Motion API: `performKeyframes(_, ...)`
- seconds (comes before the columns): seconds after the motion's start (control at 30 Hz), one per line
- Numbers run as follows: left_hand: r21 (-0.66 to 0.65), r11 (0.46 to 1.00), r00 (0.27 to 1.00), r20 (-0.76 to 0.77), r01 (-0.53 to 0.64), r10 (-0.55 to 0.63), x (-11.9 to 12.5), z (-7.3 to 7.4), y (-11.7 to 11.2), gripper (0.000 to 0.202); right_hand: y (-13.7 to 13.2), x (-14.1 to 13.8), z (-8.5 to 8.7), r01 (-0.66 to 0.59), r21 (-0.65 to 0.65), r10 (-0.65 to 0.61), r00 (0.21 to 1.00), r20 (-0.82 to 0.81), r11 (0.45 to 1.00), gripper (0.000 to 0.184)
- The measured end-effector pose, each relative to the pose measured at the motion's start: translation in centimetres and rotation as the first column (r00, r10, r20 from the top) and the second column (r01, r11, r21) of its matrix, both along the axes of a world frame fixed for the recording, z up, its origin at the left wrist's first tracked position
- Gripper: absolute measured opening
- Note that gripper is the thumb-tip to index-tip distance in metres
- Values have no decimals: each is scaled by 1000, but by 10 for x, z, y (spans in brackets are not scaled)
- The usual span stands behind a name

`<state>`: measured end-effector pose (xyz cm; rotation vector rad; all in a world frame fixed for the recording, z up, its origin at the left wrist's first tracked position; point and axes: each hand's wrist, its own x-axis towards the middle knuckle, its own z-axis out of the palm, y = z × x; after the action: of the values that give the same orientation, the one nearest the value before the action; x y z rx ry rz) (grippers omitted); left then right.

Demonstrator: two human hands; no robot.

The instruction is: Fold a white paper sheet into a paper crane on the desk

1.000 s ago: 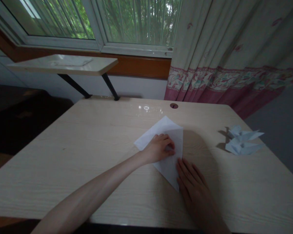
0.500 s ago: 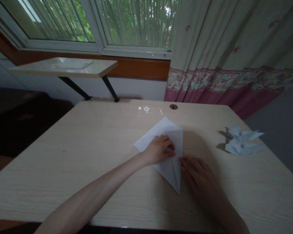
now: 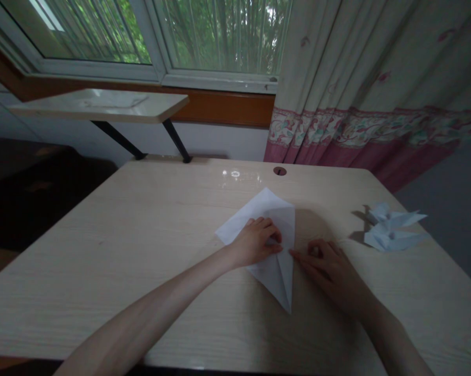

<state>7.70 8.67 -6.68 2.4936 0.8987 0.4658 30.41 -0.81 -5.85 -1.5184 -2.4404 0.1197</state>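
Note:
A white sheet of paper [image 3: 272, 209], folded into a pointed shape, lies flat on the light wooden table [image 3: 149, 235]. My left hand [image 3: 256, 239] rests on the middle of the paper with fingers curled, pressing it down. My right hand [image 3: 327, 263] sits on the table at the paper's right folded edge, fingers bent and fingertips touching that edge. Neither hand lifts the paper off the table.
Two folded white paper figures [image 3: 394, 232] lie near the table's right edge. A cable hole [image 3: 279, 171] is at the back of the table. A small side table [image 3: 102, 104] stands behind under the window, and a curtain [image 3: 376, 94] hangs at the right.
My right hand slid up along the paper's right edge from the lower tip towards the middle, and its fingers bent. My left hand stayed pressed on the paper.

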Motion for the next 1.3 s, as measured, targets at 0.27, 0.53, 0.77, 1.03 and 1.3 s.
performKeyframes(0.27, 11, 1000, 1000, 4, -18, 18, 1, -4, 0, 17, -22, -35, 7, -43, 72, 32, 990, 140, 997, 38)
performKeyframes(0.53, 15, 1000, 1000, 5, -23, 23, 2, -3, -1, 15, -36, -47, -3, -92, 223, 46, 978, 203, 971, 31)
performKeyframes(0.77, 20, 1000, 1000, 17, -18, 18, 1, -4, -1, 15, -62, -57, -13, -95, 276, 44, 981, 186, 957, 32)
performKeyframes(1.03, 25, 1000, 1000, 22, -10, 9, 0, -5, -1, 15, -79, -63, -17, -107, 317, 68, 989, 133, 942, 30)
performKeyframes(1.3, 25, 1000, 1000, 21, -15, 14, 1, -5, 0, 14, -97, -61, -34, -221, 380, 173, 972, 157, 898, 20)
